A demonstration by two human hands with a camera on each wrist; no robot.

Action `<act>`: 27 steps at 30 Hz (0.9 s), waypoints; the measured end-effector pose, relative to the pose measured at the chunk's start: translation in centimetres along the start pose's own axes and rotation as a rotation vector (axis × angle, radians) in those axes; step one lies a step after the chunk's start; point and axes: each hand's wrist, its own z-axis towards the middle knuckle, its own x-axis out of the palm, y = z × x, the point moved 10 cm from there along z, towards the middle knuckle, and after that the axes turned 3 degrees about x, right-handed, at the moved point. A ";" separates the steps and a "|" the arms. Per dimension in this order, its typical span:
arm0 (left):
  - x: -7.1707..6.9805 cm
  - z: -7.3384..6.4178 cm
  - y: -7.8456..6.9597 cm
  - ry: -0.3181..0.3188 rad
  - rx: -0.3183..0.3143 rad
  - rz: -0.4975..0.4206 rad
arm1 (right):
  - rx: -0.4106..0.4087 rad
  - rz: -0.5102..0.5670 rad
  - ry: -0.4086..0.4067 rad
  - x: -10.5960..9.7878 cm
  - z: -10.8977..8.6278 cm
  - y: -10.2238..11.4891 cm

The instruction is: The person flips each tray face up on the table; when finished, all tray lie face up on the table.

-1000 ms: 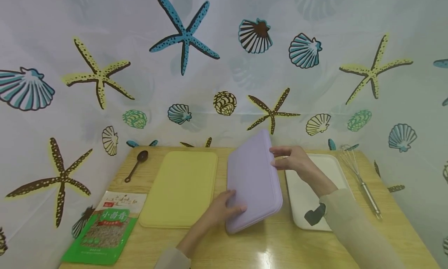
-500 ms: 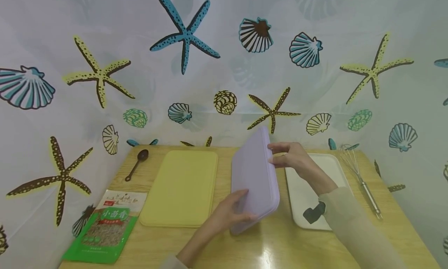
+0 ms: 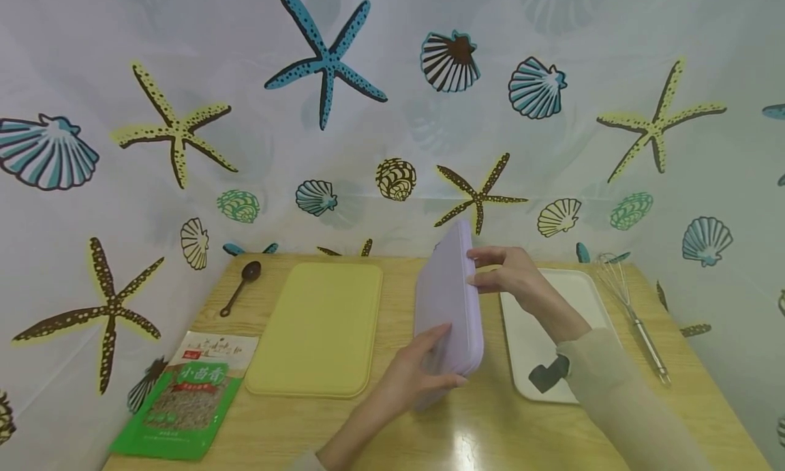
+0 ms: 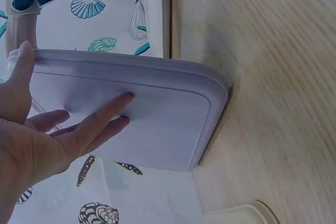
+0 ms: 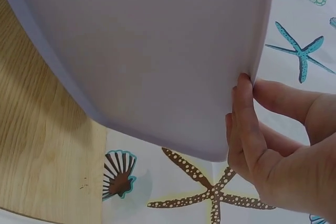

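The purple tray stands steeply tilted on a long edge at the centre of the head view, its upper rim leaning toward the right of the frame. The right hand is clamped on that upper rim, thumb outside and fingertips inside. The left hand has its fingers spread nearly straight against the outer face, thumb across the rim.

The weak point looks to be that rim pinch: should it slip, the tray could topple right onto the white tray, and the flat left fingers could do little to catch it. The lower edge appears to meet the bench, so a sideways push might make it skid.

On the left, a strip of wood separates it from the yellow tray; on the right, the gap to the white tray is narrow, and the right forearm crosses above that tray. The far end comes near the curtain, though whether they touch I cannot tell. The most generous room lies along the bench's front, lower middle of the frame; the whisk sits well apart at right
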 end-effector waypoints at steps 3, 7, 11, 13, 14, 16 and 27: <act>0.1 -0.1 -0.6 -0.010 -0.005 -0.034 | -0.002 0.001 -0.003 0.3 -0.2 0.5; 0.2 -0.2 -1.3 -0.011 -0.034 -0.088 | -0.008 0.009 0.000 0.8 -0.6 1.3; 0.4 -0.3 -1.8 -0.005 -0.055 -0.142 | -0.001 0.023 0.014 1.4 -0.9 1.7; 0.4 -0.4 -2.2 -0.003 -0.049 -0.154 | 0.005 0.027 0.020 1.6 -1.0 1.7; 0.4 -0.5 -2.3 0.000 -0.044 -0.158 | 0.008 0.029 0.023 1.6 -1.0 1.7; 0.4 -0.6 -2.6 0.006 -0.030 -0.160 | 0.005 0.034 0.030 1.8 -1.0 1.9; -0.2 -1.2 -3.9 0.007 0.063 -0.167 | 0.000 0.074 0.035 3.1 -0.7 2.5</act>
